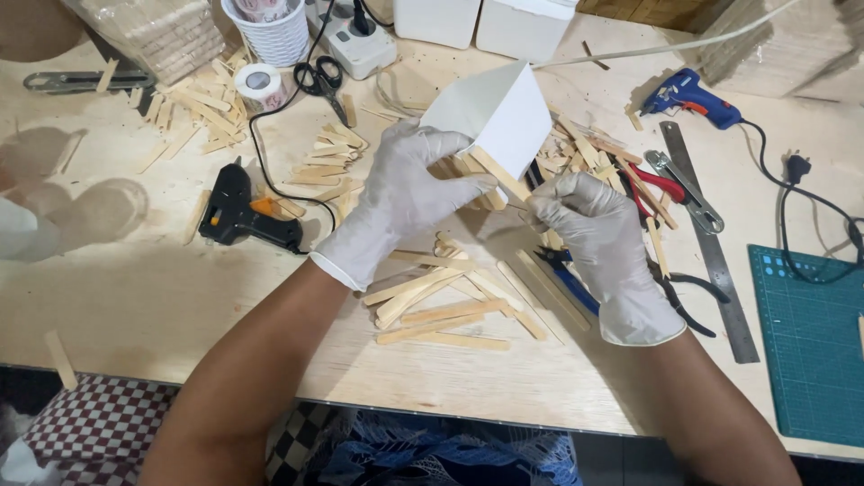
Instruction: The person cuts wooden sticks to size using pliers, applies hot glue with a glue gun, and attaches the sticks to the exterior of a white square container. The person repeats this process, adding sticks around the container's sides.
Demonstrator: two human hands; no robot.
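Note:
Both my hands wear whitish gloves. My left hand grips a small white house-shaped model from its left side, holding it tilted above the table. A flat wooden stick lies against the model's lower edge. My right hand pinches the lower end of that stick with thumb and fingertips. Below both hands lies a loose pile of wooden sticks on the plywood tabletop.
A black glue gun lies left of my hands, a blue glue gun at upper right. Red-handled pliers, a steel ruler, a green cutting mat, scissors, tape roll and more sticks surround them.

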